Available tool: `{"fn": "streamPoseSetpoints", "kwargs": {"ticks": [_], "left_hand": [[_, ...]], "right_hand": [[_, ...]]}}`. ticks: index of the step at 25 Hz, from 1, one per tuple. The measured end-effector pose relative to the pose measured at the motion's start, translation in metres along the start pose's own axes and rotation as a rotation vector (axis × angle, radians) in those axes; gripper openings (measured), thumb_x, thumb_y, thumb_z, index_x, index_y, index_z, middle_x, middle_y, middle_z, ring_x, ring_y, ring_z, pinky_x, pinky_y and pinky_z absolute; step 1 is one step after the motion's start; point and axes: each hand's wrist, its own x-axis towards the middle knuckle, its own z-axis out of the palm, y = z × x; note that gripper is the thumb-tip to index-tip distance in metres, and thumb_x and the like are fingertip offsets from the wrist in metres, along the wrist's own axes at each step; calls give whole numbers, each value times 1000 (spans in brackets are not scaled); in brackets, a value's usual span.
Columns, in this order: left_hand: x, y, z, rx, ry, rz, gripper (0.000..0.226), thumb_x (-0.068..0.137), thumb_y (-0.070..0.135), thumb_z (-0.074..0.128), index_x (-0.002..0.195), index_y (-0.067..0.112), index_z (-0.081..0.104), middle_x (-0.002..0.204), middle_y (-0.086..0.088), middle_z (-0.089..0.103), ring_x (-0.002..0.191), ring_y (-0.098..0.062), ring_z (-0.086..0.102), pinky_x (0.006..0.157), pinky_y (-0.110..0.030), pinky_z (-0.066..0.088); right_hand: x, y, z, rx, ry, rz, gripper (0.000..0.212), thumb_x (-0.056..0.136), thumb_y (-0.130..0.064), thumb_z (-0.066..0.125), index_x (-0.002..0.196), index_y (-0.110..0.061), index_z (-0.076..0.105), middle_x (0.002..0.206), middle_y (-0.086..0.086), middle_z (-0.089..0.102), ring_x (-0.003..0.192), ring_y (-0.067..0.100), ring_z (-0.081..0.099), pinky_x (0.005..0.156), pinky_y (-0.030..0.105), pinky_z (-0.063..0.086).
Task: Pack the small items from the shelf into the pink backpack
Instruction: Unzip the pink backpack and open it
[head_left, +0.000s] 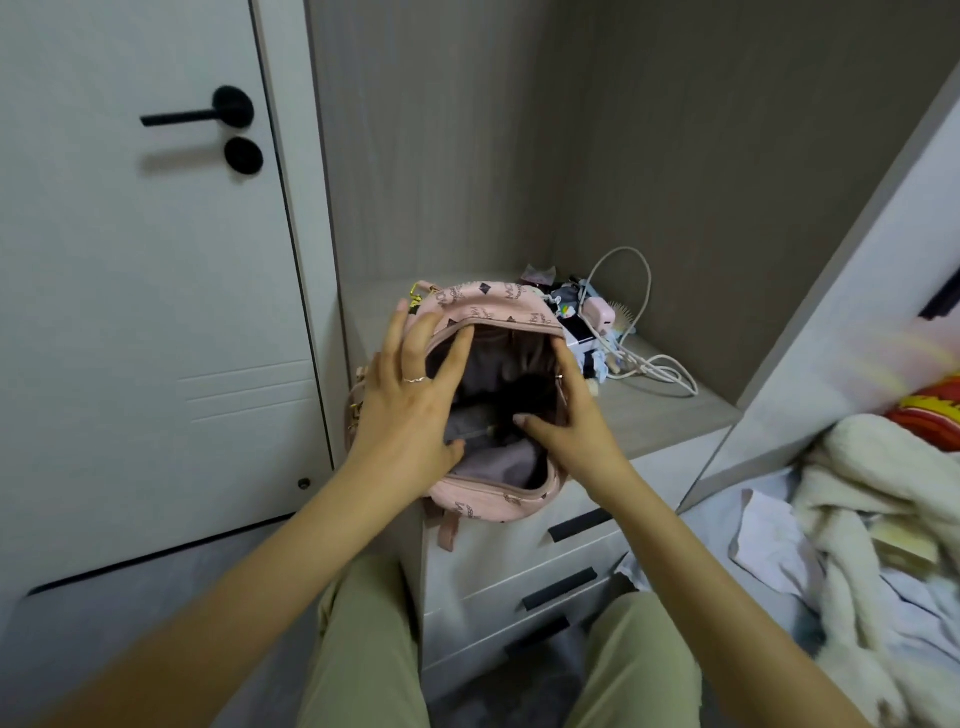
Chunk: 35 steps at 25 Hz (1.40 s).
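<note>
Pink backpack (470, 506) sits unzipped at the shelf's (670, 415) front left corner, hanging a bit over the front edge above the drawers (519, 582), and both hands are spreading its mouth wide. Left hand (410, 410) is splayed flat on the left rim, fingers hooked over the opening, while the right hand (569, 415) grips the right rim with its thumb poked inside. The small items (582, 322) and a white cable (644, 364) are piled just behind the bag toward the shelf's back edge.

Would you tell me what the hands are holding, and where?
Both hold the pink backpack by its open rim: left hand on the left edge, right hand on the right.
</note>
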Motion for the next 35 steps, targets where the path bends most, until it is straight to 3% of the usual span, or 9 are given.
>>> {"fn": "streamPoseSetpoints", "kwargs": {"ticks": [6,11,13,19,23,25,27,29,35], "left_hand": [[28,-23,11,49,-124,-135,122,54,47,82,148,22,8,149,-3,-18,140,-26,-24,107,-63,25],[49,-45,14,13,-173,-171,110,65,25,78,149,23,8,156,-1,-18,142,-22,-23,95,-45,47],[51,-48,17,4,-156,-187,110,66,24,76,150,23,5,156,3,-20,141,-19,-24,90,-42,49],[55,-49,34,109,-131,-200,119,65,35,78,149,18,-5,155,2,-24,135,-19,-34,85,-37,50],[59,-58,37,67,-151,-214,122,63,39,80,149,17,-3,156,0,-21,134,-18,-35,92,-44,47],[59,-62,36,32,-161,-223,121,63,40,80,150,17,-2,157,0,-19,138,-20,-31,95,-49,44],[59,-65,37,41,-175,-213,121,63,43,78,150,16,-1,156,-1,-19,140,-25,-26,101,-52,39],[58,-61,37,82,-205,-194,124,62,46,78,149,15,-5,152,1,-28,139,-28,-27,106,-54,33],[48,-49,37,155,-161,-147,128,53,45,83,149,12,5,152,-5,-19,142,-37,-11,103,-60,32]], "right_hand": [[32,17,0,-101,-279,-46,99,77,17,57,146,-23,-1,153,-10,3,145,7,2,120,32,10],[69,23,15,-253,-184,-47,97,76,13,60,150,-19,5,145,-14,15,135,1,13,100,-5,11],[78,25,19,-264,-148,-70,93,77,15,56,150,-18,9,142,-14,22,133,2,19,95,-8,12],[94,37,30,-136,-145,-132,78,83,11,56,147,-11,18,152,2,26,141,15,24,117,34,23],[98,52,13,27,-10,-57,27,95,-13,51,116,-16,34,127,2,45,119,16,47,108,43,36],[107,68,-10,-245,131,-38,28,92,-7,49,119,-12,41,127,3,49,115,22,49,104,41,36],[123,84,-30,-849,-25,-17,58,81,-3,53,135,-16,39,145,5,40,133,26,36,109,39,26],[139,94,-32,-1193,-213,36,69,81,-8,55,144,-22,29,154,1,27,143,24,20,114,40,13],[152,119,-10,-1344,-11,-104,39,91,-13,45,130,-16,46,139,3,48,122,27,45,97,37,31]]}}
